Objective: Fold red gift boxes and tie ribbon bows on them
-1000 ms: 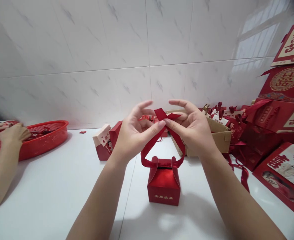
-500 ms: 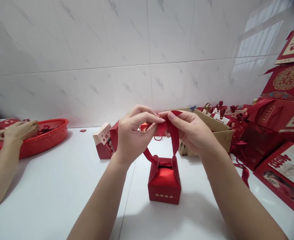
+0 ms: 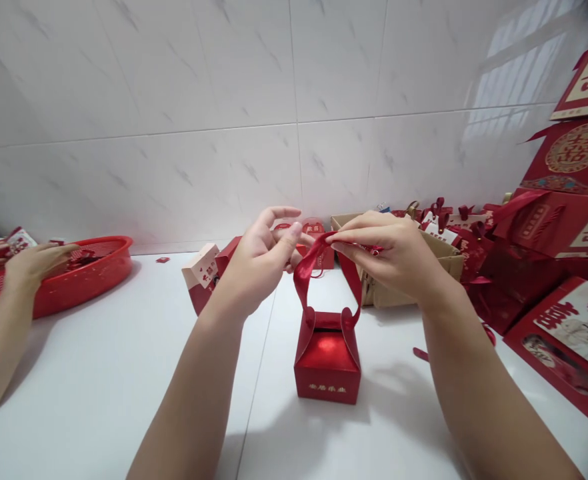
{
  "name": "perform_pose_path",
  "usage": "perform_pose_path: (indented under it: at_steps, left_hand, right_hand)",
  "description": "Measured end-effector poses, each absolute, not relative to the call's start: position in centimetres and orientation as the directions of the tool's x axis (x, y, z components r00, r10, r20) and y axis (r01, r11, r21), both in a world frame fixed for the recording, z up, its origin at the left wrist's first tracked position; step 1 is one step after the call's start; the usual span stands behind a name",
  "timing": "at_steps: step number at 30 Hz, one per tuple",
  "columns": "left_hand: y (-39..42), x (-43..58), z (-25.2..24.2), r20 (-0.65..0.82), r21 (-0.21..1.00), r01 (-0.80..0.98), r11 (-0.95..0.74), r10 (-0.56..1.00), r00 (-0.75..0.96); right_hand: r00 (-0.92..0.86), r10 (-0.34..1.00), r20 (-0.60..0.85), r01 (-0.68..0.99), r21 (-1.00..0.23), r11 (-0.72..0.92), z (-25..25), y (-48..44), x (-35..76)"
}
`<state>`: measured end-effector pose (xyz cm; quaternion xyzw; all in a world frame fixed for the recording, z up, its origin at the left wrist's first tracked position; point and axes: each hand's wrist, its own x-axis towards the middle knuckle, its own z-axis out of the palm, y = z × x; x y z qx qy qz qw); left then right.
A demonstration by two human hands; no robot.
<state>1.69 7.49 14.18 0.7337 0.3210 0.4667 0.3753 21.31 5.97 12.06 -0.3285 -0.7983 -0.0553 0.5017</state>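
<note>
A small red gift box (image 3: 328,367) with gold characters stands upright on the white table. Its red ribbon (image 3: 303,273) rises in a loop from both sides of the top. My right hand (image 3: 389,243) pinches the ribbon at the top of the loop. Just left of it, my left hand (image 3: 269,253) has its fingers apart, close beside the ribbon; nothing shows in its grasp. Part of the ribbon's top is hidden behind my right fingers.
A red basket (image 3: 91,287) is at the left, with another person's hands (image 3: 29,267) over it. Behind my hands stand a cream-and-red box (image 3: 201,273) and a cardboard box (image 3: 439,267). Red boxes (image 3: 571,157) are stacked at the right.
My left hand has let go of the ribbon and opened. The ribbon has gone from two separately held ends to a loop pinched by my right hand. The other person now holds a white-and-red packet.
</note>
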Motion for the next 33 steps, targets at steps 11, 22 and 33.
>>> perform_pose_path:
  at_steps: [11,22,33]
  left_hand:
    - [7.6,2.3,13.4,0.453,0.839,0.103,-0.535,0.790,0.413]
    - [7.8,2.0,13.2,0.640,0.719,0.114,-0.685,0.718,0.274]
    - [6.4,-9.9,6.6,0.547,0.564,0.685,-0.462,0.830,0.109]
  right_hand:
    - [-0.233,0.423,0.875,0.629,-0.196,0.752,11.5,6.7,20.9]
    - [0.128,0.744,0.656,-0.019,-0.749,0.663,10.8,5.5,20.8]
    - [0.539,0.705,0.462,0.499,-0.849,0.175,2.0,-1.2,26.9]
